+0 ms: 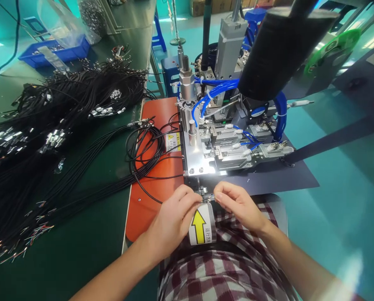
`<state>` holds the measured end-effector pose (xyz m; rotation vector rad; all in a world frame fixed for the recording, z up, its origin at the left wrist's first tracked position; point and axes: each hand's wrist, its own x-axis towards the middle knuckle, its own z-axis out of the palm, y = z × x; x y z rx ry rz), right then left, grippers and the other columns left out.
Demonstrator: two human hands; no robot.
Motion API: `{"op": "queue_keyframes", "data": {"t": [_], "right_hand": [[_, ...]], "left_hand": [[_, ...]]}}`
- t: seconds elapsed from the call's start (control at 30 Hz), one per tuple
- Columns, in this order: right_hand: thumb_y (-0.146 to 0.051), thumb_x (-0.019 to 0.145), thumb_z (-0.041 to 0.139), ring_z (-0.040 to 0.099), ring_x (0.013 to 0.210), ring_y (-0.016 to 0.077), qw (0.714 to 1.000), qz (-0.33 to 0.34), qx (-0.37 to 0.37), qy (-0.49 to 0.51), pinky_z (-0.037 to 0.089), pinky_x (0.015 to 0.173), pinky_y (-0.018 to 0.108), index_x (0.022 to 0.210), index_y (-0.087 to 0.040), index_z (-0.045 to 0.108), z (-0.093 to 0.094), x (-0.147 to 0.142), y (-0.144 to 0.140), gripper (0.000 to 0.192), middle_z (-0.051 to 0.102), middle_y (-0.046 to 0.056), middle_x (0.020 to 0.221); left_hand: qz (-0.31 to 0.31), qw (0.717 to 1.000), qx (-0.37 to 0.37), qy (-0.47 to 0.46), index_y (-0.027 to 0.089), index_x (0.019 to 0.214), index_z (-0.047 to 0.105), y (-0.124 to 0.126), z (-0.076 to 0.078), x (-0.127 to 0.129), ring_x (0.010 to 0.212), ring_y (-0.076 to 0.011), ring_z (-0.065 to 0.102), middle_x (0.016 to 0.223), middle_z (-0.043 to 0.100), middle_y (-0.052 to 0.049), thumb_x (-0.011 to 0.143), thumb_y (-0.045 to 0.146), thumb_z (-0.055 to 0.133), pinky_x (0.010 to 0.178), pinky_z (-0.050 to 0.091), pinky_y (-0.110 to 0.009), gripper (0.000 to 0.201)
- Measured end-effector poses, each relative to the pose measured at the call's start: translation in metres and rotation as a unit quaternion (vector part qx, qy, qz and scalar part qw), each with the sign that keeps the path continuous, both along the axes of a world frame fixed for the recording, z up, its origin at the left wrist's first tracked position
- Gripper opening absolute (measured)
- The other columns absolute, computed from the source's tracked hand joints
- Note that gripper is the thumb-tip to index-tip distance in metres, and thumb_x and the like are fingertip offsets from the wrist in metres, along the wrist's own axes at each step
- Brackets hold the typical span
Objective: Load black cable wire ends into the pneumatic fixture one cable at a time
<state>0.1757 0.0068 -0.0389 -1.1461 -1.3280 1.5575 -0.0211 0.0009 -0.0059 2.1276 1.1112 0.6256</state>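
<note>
My left hand (172, 219) is closed in a pinch at the machine's front edge, on the end of a black cable (149, 197) that runs in from the left. Facing it, my right hand (237, 205) pinches at a small metallic connector (210, 197) at that cable's end. Both sets of fingertips are close together, just above a white label with a yellow arrow (199, 228). Beyond them stands a bench machine (202, 161) with metal cylinders and blue air hoses. Several cables reach its left side from a coil (157, 161) on an orange plate (134, 223).
Large bundles of black cables (80, 96) with silvery connectors and stripped coloured wire ends cover the dark green table (89, 246) at left. A blue bin (77, 52) sits behind them. A black cylinder (277, 50) and a green reel (334, 52) rise at upper right.
</note>
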Motion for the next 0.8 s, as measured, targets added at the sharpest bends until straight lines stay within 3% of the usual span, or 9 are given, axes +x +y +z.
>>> {"op": "queue_keyframes", "data": {"t": [0.17, 0.27, 0.8], "right_hand": [[-0.040, 0.087, 0.054, 0.029, 0.052, 0.0105, 1.000, 0.001, -0.009, -0.002, 0.024, 0.048, 0.025, 0.066, -0.020, 0.048, -0.011, -0.004, 0.008, 0.030, 0.037, -0.006, 0.060], [-0.041, 0.088, 0.054, 0.031, 0.054, 0.0110, 1.000, -0.005, -0.013, -0.008, 0.026, 0.050, 0.025, 0.068, -0.020, 0.049, -0.019, -0.007, 0.010, 0.029, 0.038, -0.005, 0.062], [-0.035, 0.092, 0.049, 0.039, 0.063, 0.0135, 0.999, -0.024, 0.005, -0.042, 0.036, 0.058, 0.026, 0.071, -0.020, 0.048, -0.027, -0.008, 0.008, 0.026, 0.043, -0.003, 0.067]], "left_hand": [[-0.052, 0.973, 0.181, 0.130, 0.013, 0.097, 0.064, 0.012, -0.013, -0.005, 0.063, -0.0144, 0.053, 0.077, 0.055, -0.005, 0.094, 0.011, 0.033, 0.056, 0.043, -0.025, 0.031], [-0.070, 0.952, 0.249, 0.163, 0.012, 0.100, 0.064, 0.019, -0.019, -0.009, 0.063, -0.0149, 0.053, 0.077, 0.058, -0.006, 0.094, 0.011, 0.030, 0.057, 0.045, -0.026, 0.034], [-0.095, 0.947, 0.261, 0.162, 0.008, 0.108, 0.061, 0.028, -0.026, -0.011, 0.062, -0.0157, 0.053, 0.079, 0.065, -0.007, 0.097, 0.012, 0.030, 0.056, 0.041, -0.029, 0.033]]}}
